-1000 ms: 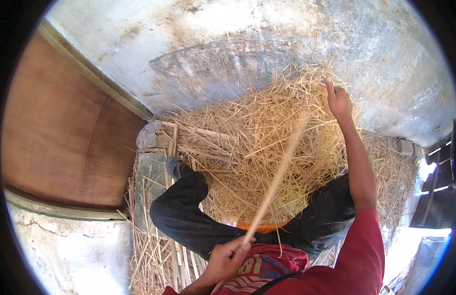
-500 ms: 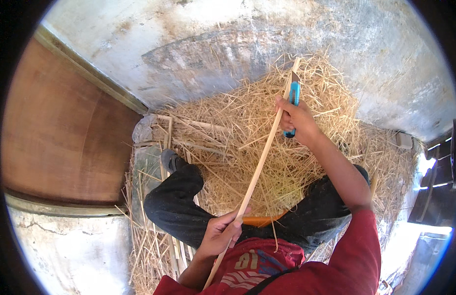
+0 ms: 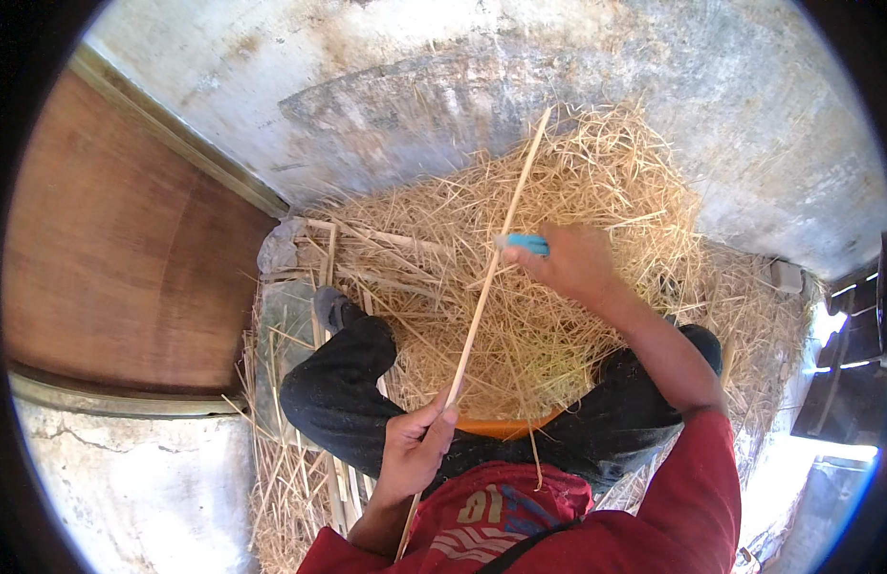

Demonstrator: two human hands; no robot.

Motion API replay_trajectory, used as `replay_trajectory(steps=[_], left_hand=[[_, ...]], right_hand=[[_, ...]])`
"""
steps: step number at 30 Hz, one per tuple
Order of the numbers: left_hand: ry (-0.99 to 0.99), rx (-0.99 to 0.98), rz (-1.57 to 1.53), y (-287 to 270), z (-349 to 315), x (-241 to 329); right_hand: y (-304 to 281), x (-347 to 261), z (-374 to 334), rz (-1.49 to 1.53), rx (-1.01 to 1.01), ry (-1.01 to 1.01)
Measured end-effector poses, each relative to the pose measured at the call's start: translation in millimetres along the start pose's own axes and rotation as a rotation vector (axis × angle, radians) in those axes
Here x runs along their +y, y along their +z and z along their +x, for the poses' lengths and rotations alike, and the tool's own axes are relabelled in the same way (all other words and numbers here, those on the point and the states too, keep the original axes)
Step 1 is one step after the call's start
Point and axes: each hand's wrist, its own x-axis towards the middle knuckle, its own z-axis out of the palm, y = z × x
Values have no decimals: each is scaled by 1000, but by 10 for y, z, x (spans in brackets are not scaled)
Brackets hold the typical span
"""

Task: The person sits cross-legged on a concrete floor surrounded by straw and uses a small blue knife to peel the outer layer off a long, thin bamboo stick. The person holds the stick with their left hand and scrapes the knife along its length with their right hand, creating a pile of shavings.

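A long, pale strip of wood or bamboo point(image 3: 489, 285) slants from my lap up toward the wall. Near its lower part, my left hand point(image 3: 416, 448) is closed around it, thumb along the strip. My right hand point(image 3: 572, 263), a little blurred by motion, grips a blue utility knife point(image 3: 527, 244). The knife lies crosswise, its front end against or very close to the upper half of the strip; whether the blade cuts in cannot be made out. Under both hands spreads a heap of thin straw-coloured shavings point(image 3: 606, 172).
My legs in dark trousers point(image 3: 340, 392) are bent around the shavings. An orange thing point(image 3: 505, 428) shows at my lap. Several more strips point(image 3: 338, 488) lie by my left leg. A stained wall point(image 3: 415, 96) rises ahead, and a brown wooden panel point(image 3: 128, 249) stands at left.
My right hand has come down and left, turning the knife from upright along the strip to crosswise. The strip's top end has shifted left; my left hand keeps hold slightly lower.
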Motion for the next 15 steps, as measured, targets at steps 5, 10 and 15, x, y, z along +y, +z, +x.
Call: replay_trajectory(steps=[5, 10, 15], left_hand=[[23, 49, 60, -42, -51, 2], [47, 56, 138, -26, -96, -43], [82, 81, 109, -42, -125, -89]], right_hand=[[48, -446, -415, -48, -220, -300], [72, 40, -21, -14, 38, -36], [143, -415, -435, -22, -118, -349]])
